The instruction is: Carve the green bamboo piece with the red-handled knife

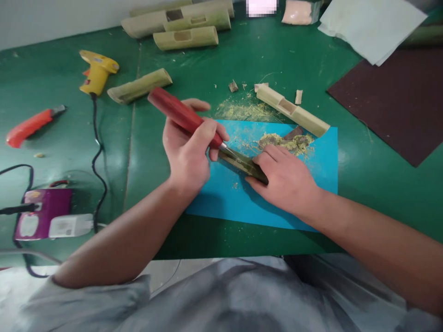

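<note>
My left hand [188, 150] is closed round the long red handle of a carving tool [182, 115]. Its metal shaft slants down to the right onto a dark green bamboo piece [254, 169]; the blade's exact shape is too blurred to tell. My right hand [285, 177] grips the right end of that bamboo, over a blue sheet [221, 203]. Just past my right fingers is a pile of yellowish shavings [277, 139] with a dark strip. Behind it, a pale bamboo piece with a square notch [273, 97] rests partly on the sheet's far edge.
Several notched bamboo pieces [187, 39] lie at the back, one more bamboo piece [138, 87] nearer. A yellow glue gun [97, 71], red utility knife [31, 127] and purple power strip [48, 207] with cords occupy the left. White paper [370, 27] and a dark brown sheet [391, 101] are right.
</note>
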Tool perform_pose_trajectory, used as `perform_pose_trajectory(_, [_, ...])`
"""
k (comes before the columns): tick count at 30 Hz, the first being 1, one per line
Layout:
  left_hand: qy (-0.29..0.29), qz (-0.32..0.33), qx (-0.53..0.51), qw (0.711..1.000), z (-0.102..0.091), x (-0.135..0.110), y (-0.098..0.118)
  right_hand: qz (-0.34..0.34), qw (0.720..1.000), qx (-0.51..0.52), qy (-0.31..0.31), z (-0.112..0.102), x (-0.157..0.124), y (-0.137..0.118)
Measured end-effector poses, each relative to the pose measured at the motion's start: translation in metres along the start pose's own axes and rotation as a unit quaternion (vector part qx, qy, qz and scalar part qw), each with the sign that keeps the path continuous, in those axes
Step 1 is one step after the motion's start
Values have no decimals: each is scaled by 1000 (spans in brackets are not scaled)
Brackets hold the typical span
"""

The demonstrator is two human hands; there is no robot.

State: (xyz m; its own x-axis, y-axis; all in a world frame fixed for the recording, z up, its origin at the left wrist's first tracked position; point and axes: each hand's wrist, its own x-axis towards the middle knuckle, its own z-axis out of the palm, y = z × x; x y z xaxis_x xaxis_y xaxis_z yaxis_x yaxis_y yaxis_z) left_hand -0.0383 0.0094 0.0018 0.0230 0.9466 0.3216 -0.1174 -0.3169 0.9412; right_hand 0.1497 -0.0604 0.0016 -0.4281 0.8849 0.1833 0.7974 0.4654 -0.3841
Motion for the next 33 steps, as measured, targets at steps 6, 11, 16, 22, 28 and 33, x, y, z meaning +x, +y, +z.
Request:
perform_pose_trajectory(6, [13,0,13,1000,-4,2,-6,9,1000,6,-2,-1,0,0])
perform_pose_trajectory(11, [20,5,-29,999,-2,3,-6,6,1000,4,1,0,0,0])
perform_pose_trajectory(16, [6,-5,-29,1000,-3,6,-7,3,1000,-4,-5,-1,-1,-1])
perform_pose_trajectory(22, [5,9,-4,1000,-3,2,-4,12,1000,-3,-8,-1,-1,-1])
perform_pose_trajectory(28, [-37,23,8,999,-2,-2,-3,24,999,19,-21,-1,0,-1])
perform_pose_trajectory(33, [-25,69,-1,997,2,-4,1,14,1000,-4,-19,-2,-1,-1])
